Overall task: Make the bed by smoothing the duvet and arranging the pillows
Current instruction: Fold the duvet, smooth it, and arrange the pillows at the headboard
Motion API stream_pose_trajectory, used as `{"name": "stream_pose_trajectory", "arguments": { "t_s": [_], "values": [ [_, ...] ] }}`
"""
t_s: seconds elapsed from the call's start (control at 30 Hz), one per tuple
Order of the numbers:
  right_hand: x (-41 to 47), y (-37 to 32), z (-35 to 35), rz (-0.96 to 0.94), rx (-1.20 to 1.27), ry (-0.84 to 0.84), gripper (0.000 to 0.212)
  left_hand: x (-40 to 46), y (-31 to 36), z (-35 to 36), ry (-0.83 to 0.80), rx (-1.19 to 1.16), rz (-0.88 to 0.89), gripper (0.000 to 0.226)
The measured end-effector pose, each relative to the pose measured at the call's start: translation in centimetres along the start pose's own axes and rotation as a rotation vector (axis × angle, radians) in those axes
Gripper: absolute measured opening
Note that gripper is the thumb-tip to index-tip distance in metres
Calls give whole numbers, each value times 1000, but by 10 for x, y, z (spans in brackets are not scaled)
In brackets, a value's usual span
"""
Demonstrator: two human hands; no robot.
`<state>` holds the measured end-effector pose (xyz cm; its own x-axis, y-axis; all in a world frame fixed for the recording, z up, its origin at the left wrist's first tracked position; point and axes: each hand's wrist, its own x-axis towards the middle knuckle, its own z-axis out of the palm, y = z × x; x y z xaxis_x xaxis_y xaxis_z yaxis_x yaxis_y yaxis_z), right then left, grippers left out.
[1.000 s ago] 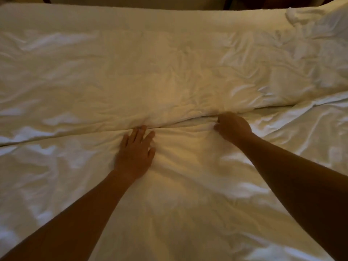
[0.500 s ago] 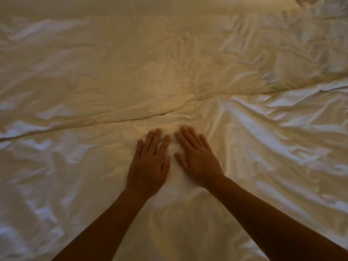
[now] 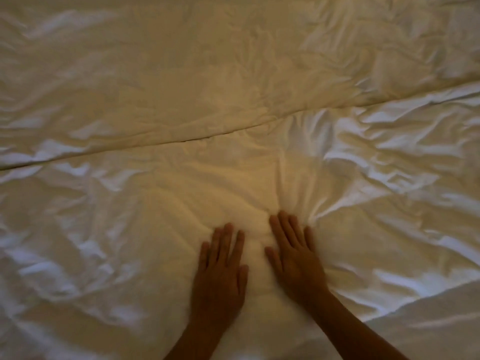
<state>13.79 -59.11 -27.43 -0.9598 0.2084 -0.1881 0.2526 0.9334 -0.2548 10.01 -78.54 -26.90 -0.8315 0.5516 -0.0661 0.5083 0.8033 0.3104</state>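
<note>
White duvet (image 3: 259,178), creased, covers the whole bed; a fold line crosses it from left to upper right. Left hand (image 3: 219,276) and right hand (image 3: 294,258): both flat on the near part, fingers straight, side by side, not touching.

The duvet (image 3: 298,183) fills the whole view, so a hand can slide across it in any direction with nothing standing on it. Both hands lie flat and close together low in the middle, the left hand (image 3: 219,278) just beside the right hand (image 3: 294,258), with only a narrow strip of cloth between them. Small creases bunch at the right fingertips (soft ones). A long fold edge (image 3: 166,142) crosses beyond the hands.
</note>
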Motion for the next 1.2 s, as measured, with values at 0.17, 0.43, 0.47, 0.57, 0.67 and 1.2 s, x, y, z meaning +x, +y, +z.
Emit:
{"name": "stream_pose_trajectory", "arguments": {
  "t_s": [0.17, 0.43, 0.47, 0.57, 0.67, 1.2],
  "values": [
    [-34, 38, 6, 347, -113, 28, 75, -41, -42, 4, -47, 119, -89, 61],
    [-124, -25, 25, 71, 27, -69, 68, -128, 7, 9, -134, 54, -60, 63],
    [-138, -20, 29, 127, -8, -97, 69, -144, 5, 10, -193, 67, -53, 63],
    [-163, -14, 14, 316, -88, -148, 70, -165, 15, 1, -275, 65, -141, 58],
    [-178, -23, -29, 415, -11, -225, 68, -159, 47, -38, -310, -56, -227, 72],
    [-272, 40, -273, 637, 438, 71, 65, -124, 235, -184, -204, -621, -280, 49]
  ]
}}
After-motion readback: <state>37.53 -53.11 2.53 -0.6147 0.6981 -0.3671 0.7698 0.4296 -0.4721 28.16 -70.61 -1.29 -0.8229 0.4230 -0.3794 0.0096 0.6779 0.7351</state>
